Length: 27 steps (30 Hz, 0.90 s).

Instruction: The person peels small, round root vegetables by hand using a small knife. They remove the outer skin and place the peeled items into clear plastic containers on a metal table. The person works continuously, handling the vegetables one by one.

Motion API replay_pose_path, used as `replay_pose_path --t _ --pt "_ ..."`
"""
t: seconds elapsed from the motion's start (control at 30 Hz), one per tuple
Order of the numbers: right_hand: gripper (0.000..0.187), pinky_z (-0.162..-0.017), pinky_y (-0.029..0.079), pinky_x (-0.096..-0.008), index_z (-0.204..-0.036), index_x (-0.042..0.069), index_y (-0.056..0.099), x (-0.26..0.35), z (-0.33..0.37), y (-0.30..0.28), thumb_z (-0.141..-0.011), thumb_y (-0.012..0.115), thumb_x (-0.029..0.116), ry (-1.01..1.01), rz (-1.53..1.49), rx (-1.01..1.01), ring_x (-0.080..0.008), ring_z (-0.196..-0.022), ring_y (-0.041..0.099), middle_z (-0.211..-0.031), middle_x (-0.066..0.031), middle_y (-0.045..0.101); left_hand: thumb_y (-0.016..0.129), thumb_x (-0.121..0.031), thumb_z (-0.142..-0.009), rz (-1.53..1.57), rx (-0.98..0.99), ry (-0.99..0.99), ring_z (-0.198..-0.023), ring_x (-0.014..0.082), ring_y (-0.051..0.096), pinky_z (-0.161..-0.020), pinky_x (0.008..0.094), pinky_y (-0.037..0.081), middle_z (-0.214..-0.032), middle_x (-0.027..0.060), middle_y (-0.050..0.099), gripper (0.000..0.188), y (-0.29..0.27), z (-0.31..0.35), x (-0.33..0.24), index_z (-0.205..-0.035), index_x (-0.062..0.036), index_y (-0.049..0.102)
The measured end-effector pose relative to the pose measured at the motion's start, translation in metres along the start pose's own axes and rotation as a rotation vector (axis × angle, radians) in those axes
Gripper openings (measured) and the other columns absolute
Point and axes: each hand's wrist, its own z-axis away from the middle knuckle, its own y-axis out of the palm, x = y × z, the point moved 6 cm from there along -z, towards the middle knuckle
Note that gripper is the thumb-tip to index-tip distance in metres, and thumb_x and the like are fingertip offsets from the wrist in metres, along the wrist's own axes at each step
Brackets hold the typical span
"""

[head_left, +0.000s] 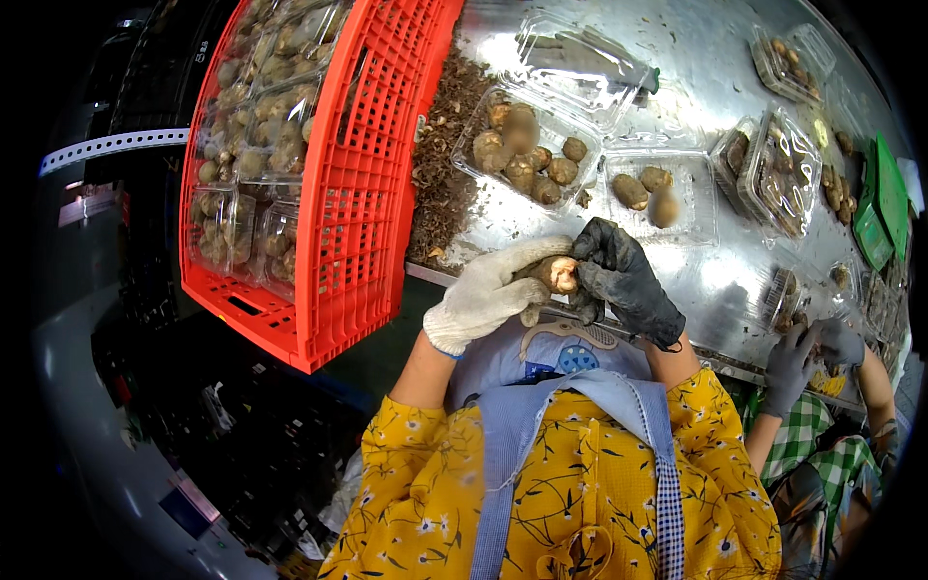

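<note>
My left hand (486, 292), in a white knit glove, is closed around a small brown taro (561, 275) with a pale, bare end. My right hand (626, 280), in a dark glove, has its fingers bent against that taro's right side; whether a tool is between them is hidden. Just beyond my hands lies an open clear plastic box (578, 198) with several taros in it. To its right, a second clear tray (698, 227) holds 3 taros.
A red crate (358, 208) full of packed clear boxes (275, 135) stands on the left, beside brown peel scraps (437, 179). At the right are filled boxes (785, 174), a green container (878, 208) and a co-worker's gloved hands (791, 365). Metal tabletop (677, 106) lies beneath.
</note>
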Motion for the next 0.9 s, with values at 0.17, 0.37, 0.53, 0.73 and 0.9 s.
replay_pose_path --t 0.17,0.37,0.53,0.73,0.9 --pt "0.014 -0.044 0.050 -0.0220 -0.094 0.002 0.048 -0.011 -0.007 -0.004 -0.085 0.058 0.005 -0.134 -0.128 -0.031 -0.0099 -0.056 0.058 -0.081 -0.0057 0.058 0.055 -0.004 -0.086 0.058 -0.001 0.040 -0.065 0.0095 0.053 -0.059 0.0219 0.048 -0.098 0.0090 0.057 0.051 0.003 0.002 -0.005 -0.133 0.0058 0.037" --pt "0.015 -0.046 0.046 -0.0217 -0.093 0.001 0.048 0.001 -0.001 0.004 -0.085 0.060 0.006 -0.375 0.457 -0.091 -0.0073 -0.058 0.056 -0.081 -0.0045 0.057 0.056 -0.005 -0.081 0.096 -0.066 0.069 -0.056 0.0108 0.055 -0.050 0.0206 0.046 -0.090 0.0113 0.060 0.053 -0.004 0.000 0.007 -0.130 0.0075 0.041" --pt "0.013 -0.050 0.046 -0.0204 -0.093 0.002 0.049 -0.006 0.004 -0.003 -0.087 0.059 0.007 -0.133 0.185 -0.145 -0.0057 -0.061 0.055 -0.079 -0.0035 0.056 0.056 -0.003 -0.080 0.150 -0.054 0.029 -0.055 0.0116 0.054 -0.048 0.0218 0.045 -0.086 0.0112 0.060 0.052 -0.001 -0.001 0.010 -0.129 0.0076 0.042" --pt "0.013 -0.048 0.047 -0.0213 -0.094 0.003 0.050 -0.009 -0.006 -0.008 -0.087 0.058 0.011 -0.129 0.045 -0.116 -0.0073 -0.056 0.056 -0.078 -0.0027 0.056 0.053 0.001 -0.079 0.052 -0.083 0.050 -0.061 0.0116 0.055 -0.053 0.0224 0.046 -0.088 0.0117 0.061 0.051 -0.002 -0.001 0.005 -0.129 0.0074 0.042" --pt "0.013 -0.052 0.048 -0.0210 -0.095 0.003 0.050 -0.013 -0.007 -0.006 -0.087 0.058 0.010 0.033 -0.060 -0.059 -0.0073 -0.059 0.055 -0.080 -0.0028 0.056 0.050 0.004 -0.078 -0.146 -0.154 0.131 -0.064 0.0121 0.058 -0.059 0.0225 0.049 -0.097 0.0139 0.060 0.049 -0.002 0.005 -0.006 -0.127 0.0068 0.045"
